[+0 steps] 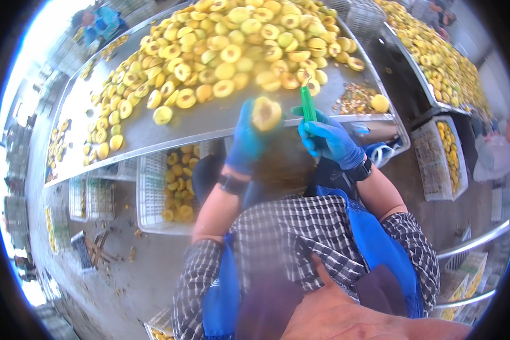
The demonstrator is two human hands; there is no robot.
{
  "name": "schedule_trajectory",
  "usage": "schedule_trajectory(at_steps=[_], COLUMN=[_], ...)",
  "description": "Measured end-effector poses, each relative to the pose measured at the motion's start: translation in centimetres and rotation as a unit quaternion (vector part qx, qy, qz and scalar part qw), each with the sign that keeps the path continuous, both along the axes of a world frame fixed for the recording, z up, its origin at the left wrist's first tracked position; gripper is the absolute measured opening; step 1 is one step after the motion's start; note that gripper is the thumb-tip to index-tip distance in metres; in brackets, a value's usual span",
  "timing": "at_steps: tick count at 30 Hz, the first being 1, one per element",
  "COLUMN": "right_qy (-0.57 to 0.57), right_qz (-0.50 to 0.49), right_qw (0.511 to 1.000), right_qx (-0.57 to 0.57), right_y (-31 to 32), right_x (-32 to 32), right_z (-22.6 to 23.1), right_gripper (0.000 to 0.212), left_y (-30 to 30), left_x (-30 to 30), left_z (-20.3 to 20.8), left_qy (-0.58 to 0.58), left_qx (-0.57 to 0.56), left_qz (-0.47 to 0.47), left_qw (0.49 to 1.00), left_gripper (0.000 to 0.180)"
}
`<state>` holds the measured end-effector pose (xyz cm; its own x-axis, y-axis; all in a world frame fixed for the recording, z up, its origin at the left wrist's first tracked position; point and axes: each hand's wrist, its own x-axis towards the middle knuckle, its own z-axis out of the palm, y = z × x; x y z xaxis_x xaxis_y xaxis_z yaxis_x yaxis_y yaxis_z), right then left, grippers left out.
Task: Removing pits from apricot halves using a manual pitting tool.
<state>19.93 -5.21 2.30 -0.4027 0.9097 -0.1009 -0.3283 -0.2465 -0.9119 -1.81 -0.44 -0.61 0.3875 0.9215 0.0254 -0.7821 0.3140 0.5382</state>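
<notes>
My left hand (246,144), in a blue glove, is closed around a yellow peach half (266,114), its cut face turned up; the fruit is somewhat blurred. In my blue-gloved right hand (330,139) is a green-handled pitting tool (307,104), its thin looped metal tip pointing away from me, apart from the fruit in my left hand. Both hands are at the near edge of a metal table (181,122). Beyond them a large heap of yellow peach halves (226,51) covers the table, many with the cut side showing.
Peach pits (354,96) lie at the table's right corner beside one yellow peach (379,103). A white crate (153,201) of peaches stands under the table, another crate (428,156) at right. A second heaped table (436,62) is far right. A person (103,25) works at far left.
</notes>
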Motion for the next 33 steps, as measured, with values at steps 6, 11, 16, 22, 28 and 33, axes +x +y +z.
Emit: schedule_trajectory(at_steps=[6,11,16,22,28,33], right_qy=[0.023,-0.306,-0.491,-0.606,-0.603,-0.559], right_qz=[0.064,-0.045,-0.110,-0.080,-0.008,-0.043], right_qw=[0.996,0.897,0.727,0.652,0.636,0.638], right_qx=[0.050,0.315,0.467,0.449,0.481,0.528], right_y=[1.6,1.9,1.6,1.1,0.6,0.8], right_x=[-4.3,-6.2,-6.6,-5.6,-4.5,-4.3], right_z=[0.5,-1.4,-2.6,-5.1,-5.1,-6.3], right_gripper=[0.044,0.034,0.032,0.042,0.052,0.054], left_y=[-1.6,-0.1,-1.5,-1.0,-1.4,-0.4], left_x=[-3.1,-3.3,-2.3,-0.6,-0.7,-0.9], left_z=[0.5,-1.6,1.0,0.4,-0.2,-1.5], left_qy=[0.412,0.183,0.457,0.404,0.399,0.580], left_qx=[0.318,0.169,0.340,0.336,0.313,0.387], left_qz=[0.296,0.209,0.349,0.342,0.312,0.369], left_qw=[0.801,0.946,0.744,0.779,0.804,0.615], left_gripper=[0.029,0.032,0.024,0.036,0.033,0.031])
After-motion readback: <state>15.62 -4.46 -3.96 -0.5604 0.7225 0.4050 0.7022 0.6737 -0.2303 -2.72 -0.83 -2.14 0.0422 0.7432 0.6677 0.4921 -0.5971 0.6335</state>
